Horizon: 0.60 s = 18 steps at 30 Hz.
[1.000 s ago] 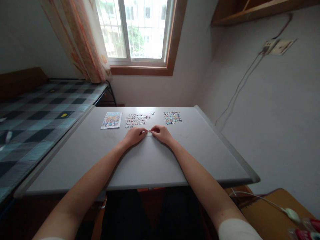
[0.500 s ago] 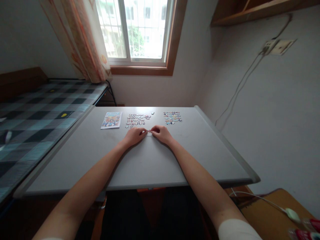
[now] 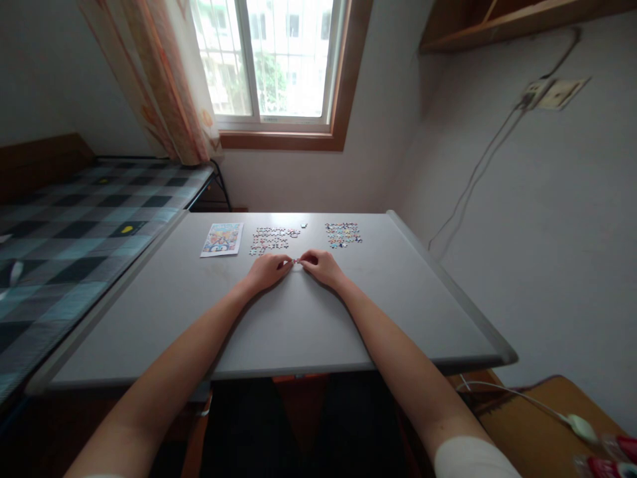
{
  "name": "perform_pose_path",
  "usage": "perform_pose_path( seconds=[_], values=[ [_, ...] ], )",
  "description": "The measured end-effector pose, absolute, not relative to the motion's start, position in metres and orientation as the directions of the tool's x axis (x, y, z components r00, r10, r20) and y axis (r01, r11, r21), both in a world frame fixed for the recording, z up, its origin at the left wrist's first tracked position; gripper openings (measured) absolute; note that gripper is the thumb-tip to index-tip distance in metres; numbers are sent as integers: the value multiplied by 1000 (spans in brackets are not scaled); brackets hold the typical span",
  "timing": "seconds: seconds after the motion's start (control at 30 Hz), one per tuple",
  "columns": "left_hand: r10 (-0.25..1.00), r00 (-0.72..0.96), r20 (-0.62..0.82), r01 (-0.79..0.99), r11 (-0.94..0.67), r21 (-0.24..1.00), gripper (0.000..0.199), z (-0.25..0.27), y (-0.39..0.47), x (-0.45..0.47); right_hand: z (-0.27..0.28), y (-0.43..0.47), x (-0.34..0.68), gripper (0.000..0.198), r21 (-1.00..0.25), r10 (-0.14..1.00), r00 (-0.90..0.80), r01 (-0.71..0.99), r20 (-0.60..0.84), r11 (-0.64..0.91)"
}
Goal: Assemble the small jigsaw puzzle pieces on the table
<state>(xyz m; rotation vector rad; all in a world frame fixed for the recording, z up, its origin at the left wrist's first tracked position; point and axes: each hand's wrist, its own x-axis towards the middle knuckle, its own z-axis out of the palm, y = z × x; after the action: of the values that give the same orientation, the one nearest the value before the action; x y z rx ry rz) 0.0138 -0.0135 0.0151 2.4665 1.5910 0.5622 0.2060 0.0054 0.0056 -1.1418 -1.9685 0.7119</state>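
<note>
Left hand (image 3: 269, 270) and right hand (image 3: 322, 267): each grip pinching a small puzzle bit (image 3: 296, 261) between them, mid-worktop (image 3: 298, 325); 1 piece or 2, can't tell. Beyond: left piece group (image 3: 271, 232), right piece group (image 3: 343, 234). Picture sheet (image 3: 222, 240) far left.

Whitish short sleeves (image 3: 472, 457), dark legwear (image 3: 239, 425), bare left hand (image 3: 269, 271), bare right hand (image 3: 323, 267)
</note>
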Motion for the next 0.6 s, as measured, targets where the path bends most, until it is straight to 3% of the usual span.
perform_pose_path(
  seconds=[0.6],
  values=[
    [906,361,222,850,-418,321,38,16,-14,14,7,4,206,12,-753,888,-331,480,320,450]
  ],
)
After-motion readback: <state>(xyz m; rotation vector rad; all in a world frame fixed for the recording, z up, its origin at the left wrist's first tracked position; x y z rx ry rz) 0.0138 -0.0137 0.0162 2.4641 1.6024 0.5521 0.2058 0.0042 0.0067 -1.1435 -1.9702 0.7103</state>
